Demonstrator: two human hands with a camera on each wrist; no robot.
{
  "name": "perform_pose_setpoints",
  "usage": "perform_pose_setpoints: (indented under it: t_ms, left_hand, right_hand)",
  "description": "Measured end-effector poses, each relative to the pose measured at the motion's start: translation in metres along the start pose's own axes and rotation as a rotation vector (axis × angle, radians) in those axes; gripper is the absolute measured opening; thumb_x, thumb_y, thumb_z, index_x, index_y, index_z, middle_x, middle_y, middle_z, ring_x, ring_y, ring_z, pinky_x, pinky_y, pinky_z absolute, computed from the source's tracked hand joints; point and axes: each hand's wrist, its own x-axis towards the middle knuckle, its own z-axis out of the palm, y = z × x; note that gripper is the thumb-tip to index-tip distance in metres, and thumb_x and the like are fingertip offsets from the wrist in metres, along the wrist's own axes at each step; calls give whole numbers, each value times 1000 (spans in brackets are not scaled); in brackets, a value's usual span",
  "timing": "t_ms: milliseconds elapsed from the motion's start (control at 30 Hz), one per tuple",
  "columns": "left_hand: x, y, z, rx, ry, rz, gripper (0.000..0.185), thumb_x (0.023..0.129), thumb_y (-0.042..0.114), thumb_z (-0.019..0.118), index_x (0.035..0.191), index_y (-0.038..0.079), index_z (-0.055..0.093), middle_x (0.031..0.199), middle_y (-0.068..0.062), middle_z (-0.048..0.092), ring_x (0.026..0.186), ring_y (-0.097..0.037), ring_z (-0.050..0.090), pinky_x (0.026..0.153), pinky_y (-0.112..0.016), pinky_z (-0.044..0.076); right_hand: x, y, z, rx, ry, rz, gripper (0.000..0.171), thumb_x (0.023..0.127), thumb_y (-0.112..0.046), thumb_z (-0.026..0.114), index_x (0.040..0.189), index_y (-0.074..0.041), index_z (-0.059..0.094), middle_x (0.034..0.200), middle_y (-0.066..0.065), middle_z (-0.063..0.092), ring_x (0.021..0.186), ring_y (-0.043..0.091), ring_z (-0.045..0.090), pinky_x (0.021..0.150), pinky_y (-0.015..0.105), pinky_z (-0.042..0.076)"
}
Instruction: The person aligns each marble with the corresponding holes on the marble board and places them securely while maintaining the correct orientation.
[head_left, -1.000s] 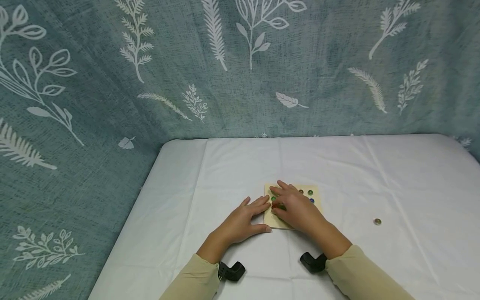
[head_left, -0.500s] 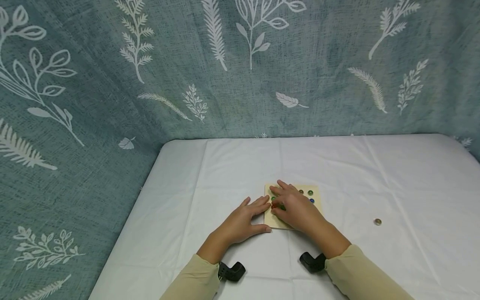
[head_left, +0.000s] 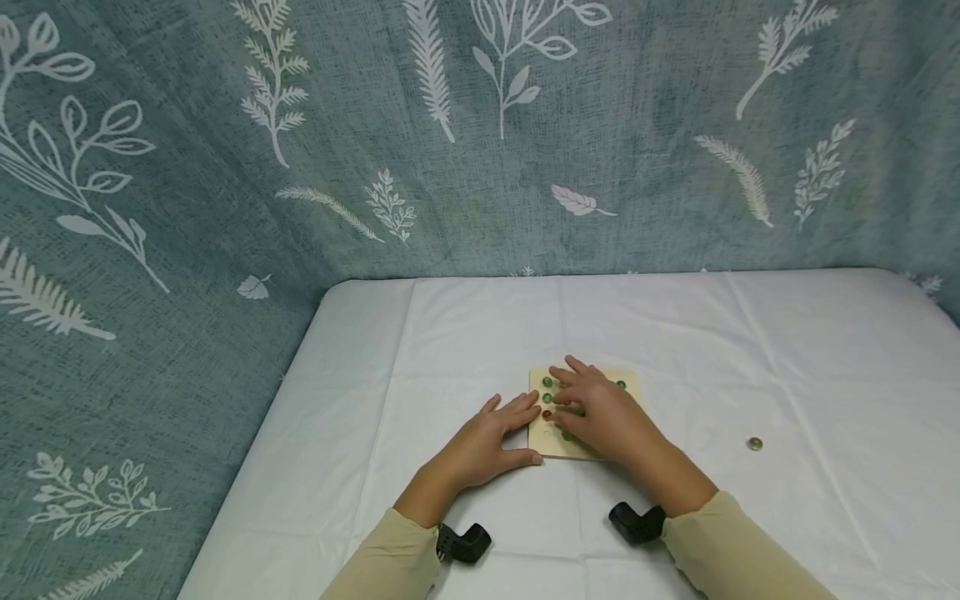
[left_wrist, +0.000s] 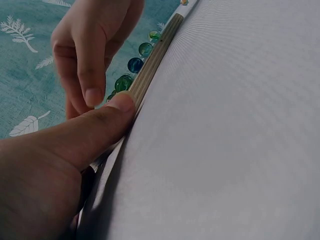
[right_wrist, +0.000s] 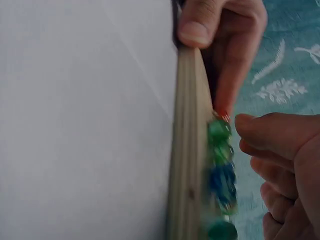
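Note:
A small wooden board point(head_left: 626, 398) lies on the white tablecloth, with green, blue and red marbles point(head_left: 547, 397) seated in its holes. My left hand point(head_left: 504, 429) lies flat beside the board's left edge, straight fingers touching it and the thumb point(left_wrist: 117, 107) pressed against the near edge point(left_wrist: 155, 57). My right hand point(head_left: 583, 402) hovers over the board's middle with loosely curled fingers point(right_wrist: 280, 150) holding nothing, its thumb tip close to a green marble point(right_wrist: 219, 131). Most of the board's middle is hidden under that hand.
One loose marble point(head_left: 755, 443) sits on the cloth to the right of the board. The white table point(head_left: 825, 350) ends at a blue leaf-patterned curtain point(head_left: 225, 167) behind and to the left. Black wrist cameras point(head_left: 463, 542) sit near both sleeves.
My right hand has slid a little to the right across the board, uncovering green marbles and a red one in the left column. The left hand has stayed put.

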Motion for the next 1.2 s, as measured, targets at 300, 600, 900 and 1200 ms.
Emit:
perform_pose_setpoints:
  t_ms: [300,600,900,1200]
  left_hand:
    - [2,1,-1,-3,15,-22,75,86,47,72,149,17,45,160,10,29,148,-6,26,128,-36,11]
    - [3,0,0,-23,16,-32,75,85,46,72,149,18,45,160,11,28,148,-5,25,128,-35,10]
    - [1,2,2,-24,15,-37,76,84,48,72,148,16,46,160,11,28,147,-6,26,128,-36,11]
    - [1,4,5,-24,28,-27,75,85,47,72,148,17,46,159,10,29,147,-6,27,128,-35,11]
  right_hand:
    - [-31,39,-46,150,80,212,31,90,-25,73,113,-4,73,151,11,46,148,35,26,114,65,30]
    - [-79,86,-83,152,82,378,46,91,-41,70,118,-4,71,155,13,40,148,39,24,107,70,33]
    - [-122,128,-104,200,-4,511,60,92,-53,63,126,-4,66,158,17,29,146,47,17,105,73,29]
    - [-139,142,-101,143,-6,503,60,87,-53,69,120,-3,69,155,20,33,145,49,20,108,74,24]
